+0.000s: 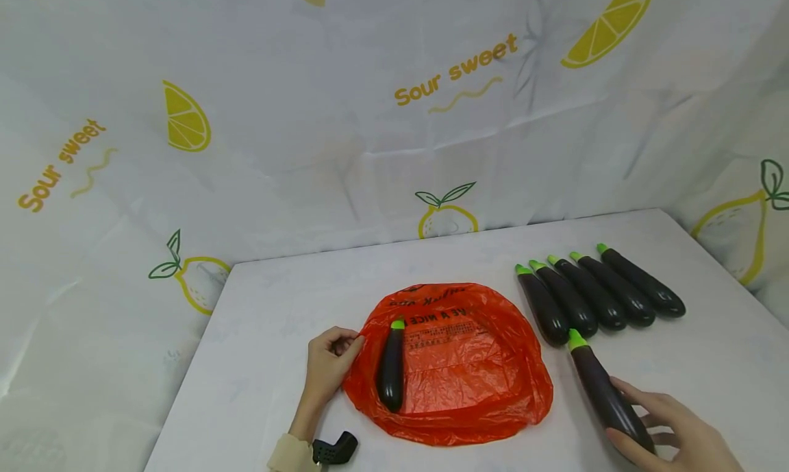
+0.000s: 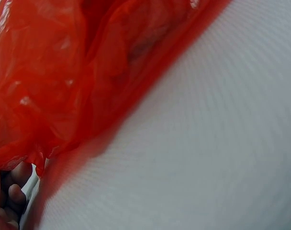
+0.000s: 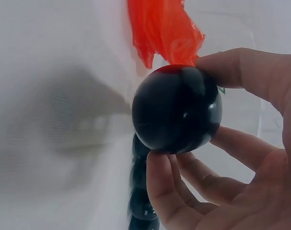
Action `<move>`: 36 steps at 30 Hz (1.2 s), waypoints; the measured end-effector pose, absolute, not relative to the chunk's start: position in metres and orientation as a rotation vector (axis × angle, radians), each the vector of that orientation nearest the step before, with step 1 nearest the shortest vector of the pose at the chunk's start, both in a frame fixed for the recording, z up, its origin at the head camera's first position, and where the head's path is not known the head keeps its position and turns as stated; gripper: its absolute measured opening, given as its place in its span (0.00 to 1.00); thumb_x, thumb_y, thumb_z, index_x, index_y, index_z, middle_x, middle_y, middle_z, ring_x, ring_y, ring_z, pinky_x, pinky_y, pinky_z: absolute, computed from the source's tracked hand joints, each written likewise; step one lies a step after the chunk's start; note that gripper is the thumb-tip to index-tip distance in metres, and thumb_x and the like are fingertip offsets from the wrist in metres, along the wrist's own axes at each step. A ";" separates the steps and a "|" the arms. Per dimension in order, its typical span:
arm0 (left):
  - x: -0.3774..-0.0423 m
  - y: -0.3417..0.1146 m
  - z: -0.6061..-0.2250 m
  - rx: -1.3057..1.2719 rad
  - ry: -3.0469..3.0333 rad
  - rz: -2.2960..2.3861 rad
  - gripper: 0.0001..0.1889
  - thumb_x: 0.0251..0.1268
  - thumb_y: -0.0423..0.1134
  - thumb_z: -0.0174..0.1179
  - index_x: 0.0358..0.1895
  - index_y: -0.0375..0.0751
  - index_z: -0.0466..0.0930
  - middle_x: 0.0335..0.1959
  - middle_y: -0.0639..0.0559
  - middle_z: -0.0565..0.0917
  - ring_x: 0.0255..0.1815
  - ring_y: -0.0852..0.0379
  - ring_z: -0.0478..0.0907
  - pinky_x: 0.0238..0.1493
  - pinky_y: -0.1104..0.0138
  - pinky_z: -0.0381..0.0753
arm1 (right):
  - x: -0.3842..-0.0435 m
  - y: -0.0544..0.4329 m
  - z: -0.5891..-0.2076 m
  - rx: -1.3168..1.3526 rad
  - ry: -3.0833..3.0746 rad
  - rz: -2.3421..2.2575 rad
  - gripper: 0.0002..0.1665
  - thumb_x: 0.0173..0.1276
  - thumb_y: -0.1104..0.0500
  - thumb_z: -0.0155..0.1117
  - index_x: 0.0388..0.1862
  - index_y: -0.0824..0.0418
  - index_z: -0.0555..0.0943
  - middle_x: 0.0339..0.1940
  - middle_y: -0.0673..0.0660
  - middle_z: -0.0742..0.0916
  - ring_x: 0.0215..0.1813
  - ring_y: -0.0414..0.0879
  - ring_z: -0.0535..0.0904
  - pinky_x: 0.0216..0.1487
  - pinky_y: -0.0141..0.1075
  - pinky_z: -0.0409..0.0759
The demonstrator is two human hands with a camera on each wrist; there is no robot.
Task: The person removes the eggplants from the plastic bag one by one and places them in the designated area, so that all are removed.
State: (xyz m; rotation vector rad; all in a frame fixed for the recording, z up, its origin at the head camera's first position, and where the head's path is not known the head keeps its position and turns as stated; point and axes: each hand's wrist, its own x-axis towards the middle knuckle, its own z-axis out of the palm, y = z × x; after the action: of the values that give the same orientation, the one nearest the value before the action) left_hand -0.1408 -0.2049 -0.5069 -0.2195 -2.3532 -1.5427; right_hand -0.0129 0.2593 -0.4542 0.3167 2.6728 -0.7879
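Observation:
A dark eggplant with a bright green stem point(image 1: 607, 393) is gripped near its rounded end by my right hand point(image 1: 678, 427), thumb on one side and fingers on the other. In the right wrist view that round end of the eggplant point(image 3: 176, 110) faces the camera, lifted off the table. My left hand point(image 1: 329, 362) pinches the left edge of a red plastic bag point(image 1: 474, 369), which lies spread with its mouth open. Inside the bag, at its left, lies another eggplant point(image 1: 391, 369). In the left wrist view the bag point(image 2: 54, 86) fills the upper left, with curled fingertips point(image 2: 16, 194) below.
Several more eggplants point(image 1: 594, 294) lie side by side in a slanted row right of the bag. The white table point(image 1: 277, 301) meets a hanging cloth point(image 1: 308, 170) with lemon prints behind. A black strap device point(image 1: 335, 450) sits at my left wrist.

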 end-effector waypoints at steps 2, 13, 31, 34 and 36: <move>-0.140 -0.203 -0.505 -0.188 -2.367 -1.538 0.03 0.56 0.27 0.71 0.33 0.32 0.88 0.24 0.44 0.83 0.25 0.68 0.69 0.29 0.76 0.71 | -0.013 0.261 -0.456 0.316 2.667 -0.775 0.59 0.56 0.36 0.77 0.75 0.69 0.65 0.54 0.73 0.80 0.45 0.60 0.82 0.45 0.53 0.86; -0.134 -0.197 -0.493 -0.156 -2.372 -1.521 0.03 0.57 0.26 0.70 0.33 0.29 0.87 0.23 0.42 0.82 0.25 0.68 0.69 0.29 0.76 0.71 | -0.017 0.270 -0.464 0.300 2.627 -0.697 0.62 0.52 0.33 0.78 0.74 0.69 0.67 0.51 0.71 0.81 0.43 0.60 0.82 0.42 0.53 0.86; -0.132 -0.196 -0.487 -0.182 -2.360 -1.552 0.03 0.57 0.26 0.70 0.34 0.30 0.87 0.23 0.41 0.82 0.25 0.68 0.68 0.29 0.76 0.71 | -0.021 0.267 -0.463 0.213 2.705 -0.726 0.54 0.54 0.44 0.81 0.71 0.72 0.70 0.52 0.76 0.80 0.44 0.57 0.81 0.44 0.51 0.87; -0.129 -0.194 -0.481 -0.196 -2.349 -1.559 0.03 0.58 0.26 0.69 0.34 0.29 0.86 0.23 0.41 0.82 0.26 0.68 0.68 0.29 0.76 0.71 | -0.022 0.267 -0.464 0.210 2.703 -0.730 0.54 0.54 0.45 0.81 0.71 0.72 0.69 0.52 0.77 0.80 0.44 0.59 0.82 0.44 0.50 0.87; -0.128 -0.193 -0.479 -0.193 -2.350 -1.562 0.03 0.58 0.26 0.69 0.34 0.29 0.87 0.24 0.41 0.82 0.26 0.68 0.68 0.29 0.76 0.71 | -0.023 0.267 -0.463 0.207 2.705 -0.736 0.54 0.54 0.45 0.81 0.71 0.72 0.69 0.53 0.77 0.80 0.45 0.60 0.82 0.44 0.50 0.87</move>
State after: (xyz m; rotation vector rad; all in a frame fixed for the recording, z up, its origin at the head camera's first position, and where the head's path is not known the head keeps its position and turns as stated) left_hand -0.1282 -0.1933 -0.4787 -0.1930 -2.3503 -1.5622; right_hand -0.0227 0.2674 -0.4632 0.2068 2.7048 -0.7364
